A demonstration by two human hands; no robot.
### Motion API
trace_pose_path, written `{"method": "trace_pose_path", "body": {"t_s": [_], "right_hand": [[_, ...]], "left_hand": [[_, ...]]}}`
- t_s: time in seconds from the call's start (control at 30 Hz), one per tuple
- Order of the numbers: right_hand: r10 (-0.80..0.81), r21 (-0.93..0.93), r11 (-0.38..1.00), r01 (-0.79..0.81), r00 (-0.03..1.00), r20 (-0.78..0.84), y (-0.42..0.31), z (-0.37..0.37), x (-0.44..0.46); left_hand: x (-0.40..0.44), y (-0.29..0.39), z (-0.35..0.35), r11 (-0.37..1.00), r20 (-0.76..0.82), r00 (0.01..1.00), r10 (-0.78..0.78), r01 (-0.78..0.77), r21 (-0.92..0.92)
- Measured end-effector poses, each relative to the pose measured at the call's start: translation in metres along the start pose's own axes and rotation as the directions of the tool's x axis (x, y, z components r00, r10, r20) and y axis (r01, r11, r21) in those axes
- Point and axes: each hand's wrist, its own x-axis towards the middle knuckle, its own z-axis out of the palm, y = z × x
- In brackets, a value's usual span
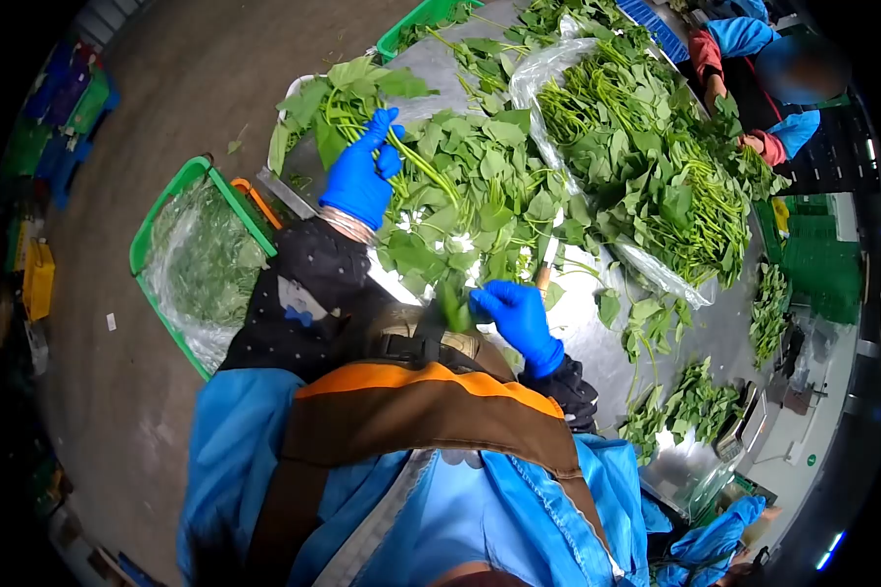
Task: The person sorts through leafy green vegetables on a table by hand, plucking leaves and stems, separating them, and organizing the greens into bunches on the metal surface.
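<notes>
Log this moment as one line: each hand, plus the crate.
left hand: holding greens | right hand: near knife | green crate: beside table

Blue gloves [360,184] and dotted black sleeves [264,318] go with a blue jacket [227,440] and orange-edged brown band [416,421].

Two blue-gloved hands in play: one left hand [359,176], one right hand [521,321]! One leafy bunch [357,86] up in the left, one wooden-handled knife [543,277], one plastic-lined green basket [166,192] beside the table, and two co-workers, upper right [742,37] and lower right [710,543]!
</notes>
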Motion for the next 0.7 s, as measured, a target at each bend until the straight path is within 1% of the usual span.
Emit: {"method": "trace_pose_path", "body": {"t_s": [0.03, 0.07, 0.1, 0.17, 0.2, 0.23, 0.27, 0.3, 0.33, 0.37, 0.43, 0.47, 0.57, 0.6, 0.63, 0.7], "right_hand": [[-0.174, -0.286, 0.947, 0.147, 0.982, -0.074, 0.006, -0.004, 0.009], [-0.24, -0.52, 0.837, 0.172, 0.969, -0.066, 0.008, -0.016, 0.012], [-0.008, -0.254, 0.967, -0.03, 0.989, -0.149, 0.008, -0.022, 0.012], [0.077, 0.026, 0.997, -0.074, 0.976, -0.205, -0.011, -0.034, 0.021], [0.101, 0.204, 0.976, -0.07, 0.984, -0.145, -0.021, -0.033, 0.026], [0.108, 0.375, 0.925, -0.068, 0.991, -0.085, -0.03, -0.027, 0.034], [0.069, 0.375, 0.925, -0.066, 0.998, 0.005, -0.034, -0.018, 0.041], [0.044, 0.414, 0.908, -0.063, 0.998, 0.053, -0.023, -0.002, 0.048], [0.106, 0.495, 0.855, -0.156, 0.986, 0.129, -0.031, 0.001, 0.052], [0.156, 0.563, 0.788, -0.251, 0.965, 0.211, -0.038, 0.002, 0.054], [0.151, 0.534, 0.818, -0.215, 0.975, 0.16, -0.04, 0.004, 0.056], [0.15, 0.518, 0.832, -0.199, 0.979, 0.136, -0.04, 0.005, 0.056], [0.003, 0.508, 0.856, -0.098, 0.983, 0.185, -0.025, 0.02, 0.058], [0.006, 0.485, 0.868, -0.106, 0.979, 0.203, -0.025, 0.02, 0.058], [-0.012, 0.543, 0.835, -0.094, 0.982, 0.188, -0.026, 0.021, 0.056], [-0.049, 0.653, 0.755, -0.067, 0.986, 0.158, -0.03, 0.025, 0.051]], "left_hand": [[-0.001, -0.004, -0.001, 1.0, 0.019, 1.0, 0.006, -0.006, 0.019], [-0.002, -0.007, -0.001, 0.999, 0.041, 0.999, 0.01, -0.011, 0.034], [-0.002, -0.008, -0.001, 0.998, 0.066, 0.998, 0.0, -0.004, 0.057], [-0.007, -0.011, -0.005, 0.994, 0.101, 0.995, -0.025, 0.015, 0.105], [-0.008, -0.014, -0.003, 0.996, 0.096, 0.994, -0.045, 0.038, 0.081], [-0.009, -0.016, -0.001, 0.997, 0.113, 0.992, -0.056, 0.049, 0.068], [-0.009, -0.019, 0.001, 0.997, 0.127, 0.99, -0.065, 0.058, 0.053], [-0.011, -0.022, 0.003, 0.997, 0.14, 0.987, -0.073, 0.068, 0.036], [-0.019, -0.021, 0.013, 0.995, 0.116, 0.989, -0.088, 0.083, 0.048], [-0.026, -0.026, 0.016, 0.988, 0.109, 0.991, -0.075, 0.059, 0.142], [-0.038, -0.036, 0.018, 0.946, 0.095, 0.994, -0.047, 0.014, 0.323], [-0.04, -0.044, 0.015, 0.947, 0.083, 0.983, -0.166, 0.135, 0.292], [-0.032, -0.057, 0.0, 0.956, 0.05, 0.959, -0.28, 0.273, 0.104], [-0.033, -0.051, 0.001, 0.958, 0.165, 0.951, -0.261, 0.276, -0.075], [-0.038, -0.047, 0.004, 0.956, 0.145, 0.947, -0.287, 0.293, -0.025], [-0.045, -0.044, 0.017, 0.897, 0.114, 0.918, -0.379, 0.395, -0.197]]}}
